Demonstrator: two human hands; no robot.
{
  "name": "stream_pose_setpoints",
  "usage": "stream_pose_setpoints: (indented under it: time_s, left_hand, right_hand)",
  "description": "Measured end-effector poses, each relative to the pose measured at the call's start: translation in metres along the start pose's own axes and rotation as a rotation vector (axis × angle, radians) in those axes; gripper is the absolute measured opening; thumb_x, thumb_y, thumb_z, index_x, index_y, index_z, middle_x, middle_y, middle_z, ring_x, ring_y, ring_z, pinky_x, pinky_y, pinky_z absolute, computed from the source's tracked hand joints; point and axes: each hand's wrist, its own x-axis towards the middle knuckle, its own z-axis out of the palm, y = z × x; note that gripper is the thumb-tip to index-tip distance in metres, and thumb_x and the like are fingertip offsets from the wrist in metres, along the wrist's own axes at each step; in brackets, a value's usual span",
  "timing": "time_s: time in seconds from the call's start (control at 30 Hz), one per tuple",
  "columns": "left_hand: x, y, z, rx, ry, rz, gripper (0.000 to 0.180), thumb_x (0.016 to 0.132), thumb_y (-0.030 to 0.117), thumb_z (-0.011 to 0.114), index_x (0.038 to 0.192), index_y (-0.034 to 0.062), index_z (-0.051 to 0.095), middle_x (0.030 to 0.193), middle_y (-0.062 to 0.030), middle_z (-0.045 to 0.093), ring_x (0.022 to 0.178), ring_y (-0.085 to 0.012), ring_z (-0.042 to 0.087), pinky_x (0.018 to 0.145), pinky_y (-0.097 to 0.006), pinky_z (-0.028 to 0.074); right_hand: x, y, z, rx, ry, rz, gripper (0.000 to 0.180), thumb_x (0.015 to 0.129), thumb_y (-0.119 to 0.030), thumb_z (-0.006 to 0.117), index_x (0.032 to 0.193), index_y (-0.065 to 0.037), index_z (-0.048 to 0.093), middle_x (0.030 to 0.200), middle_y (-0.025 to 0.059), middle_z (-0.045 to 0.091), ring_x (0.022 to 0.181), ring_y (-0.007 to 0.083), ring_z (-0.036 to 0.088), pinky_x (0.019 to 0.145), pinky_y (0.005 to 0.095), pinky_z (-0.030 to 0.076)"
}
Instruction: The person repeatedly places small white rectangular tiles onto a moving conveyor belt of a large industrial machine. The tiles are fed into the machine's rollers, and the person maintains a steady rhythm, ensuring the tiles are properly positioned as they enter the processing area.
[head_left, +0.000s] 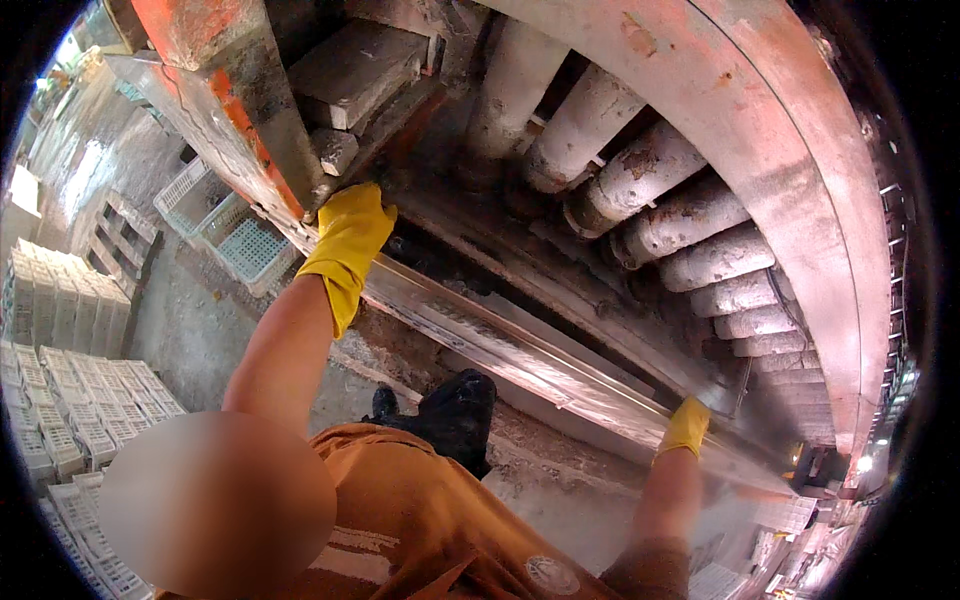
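A long, shiny steel rail (520,350) runs across the scene from upper left to lower right, along the near edge of a big machine. Both hands rest on it. The left hand (350,232), in a yellow rubber glove, is pressed against the rail's far left end where it meets an orange-painted, worn steel post (250,110); its fingers are curled over the edge, though how firmly they grip cannot be told. The right hand (686,426), also yellow-gloved, is set on the rail's lower right end, fingers folded over it, seemingly closed on the edge.

Beyond the rail, a row of thick, grey, crusted cylindrical rollers (690,215) sits inside a curved, reddish steel drum rim (790,150). A grey block (350,70) lies near the post. To the left, pale plastic crates (235,235) and stacked white trays (70,400) stand on the dusty floor.

The likely risk: the left fingers lie close to the joint of post and rail, so a shift of either could pinch them; the slick, wet-looking metal could also let a glove slip toward the rollers.
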Motion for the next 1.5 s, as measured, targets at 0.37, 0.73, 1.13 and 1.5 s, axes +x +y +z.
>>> stream_pose_setpoints:
  time_s: [0.37, 0.73, 1.13, 1.5]
  left_hand:
    - [0.004, -0.001, 0.006, 0.052, -0.041, -0.022, 0.047, 0.089, 0.046, 0.069, 0.118, 0.0084, 0.07, 0.121, -0.0189, 0.071, 0.113, -0.0385, 0.066, 0.097, -0.05, 0.052]
    - [0.008, -0.005, 0.015, 0.072, 0.022, 0.01, 0.045, 0.089, 0.046, 0.069, 0.115, 0.0093, 0.072, 0.118, -0.0163, 0.073, 0.111, -0.0371, 0.068, 0.095, -0.049, 0.053]
    - [0.014, -0.006, 0.01, 0.119, -0.043, -0.008, 0.044, 0.088, 0.049, 0.069, 0.109, 0.0099, 0.072, 0.116, -0.0172, 0.073, 0.11, -0.039, 0.068, 0.093, -0.05, 0.053]
    - [0.02, -0.019, 0.012, 0.105, -0.12, -0.042, 0.046, 0.091, 0.047, 0.069, 0.119, 0.0107, 0.071, 0.123, -0.0178, 0.071, 0.115, -0.0376, 0.068, 0.096, -0.048, 0.053]
  right_hand:
    - [-0.002, -0.002, 0.003, 0.355, 0.04, 0.016, 0.039, 0.104, -0.031, 0.047, 0.102, 0.003, 0.066, 0.086, 0.0181, 0.066, 0.069, 0.0303, 0.065, 0.062, 0.0441, 0.051]
    - [-0.021, -0.017, -0.012, 0.32, -0.051, 0.043, 0.031, 0.096, -0.029, 0.052, 0.095, 0.002, 0.057, 0.083, 0.0154, 0.061, 0.069, 0.0247, 0.059, 0.065, 0.0416, 0.05]
    - [-0.046, -0.071, -0.03, 0.582, -0.026, 0.275, 0.03, 0.098, -0.027, 0.053, 0.092, 0.003, 0.056, 0.076, 0.0148, 0.062, 0.058, 0.0271, 0.062, 0.057, 0.0423, 0.053]
    - [-0.03, -0.054, -0.008, 0.179, 0.0, 0.208, 0.041, 0.098, -0.031, 0.058, 0.096, 0.009, 0.064, 0.092, 0.0266, 0.072, 0.083, 0.0401, 0.069, 0.08, 0.0461, 0.053]
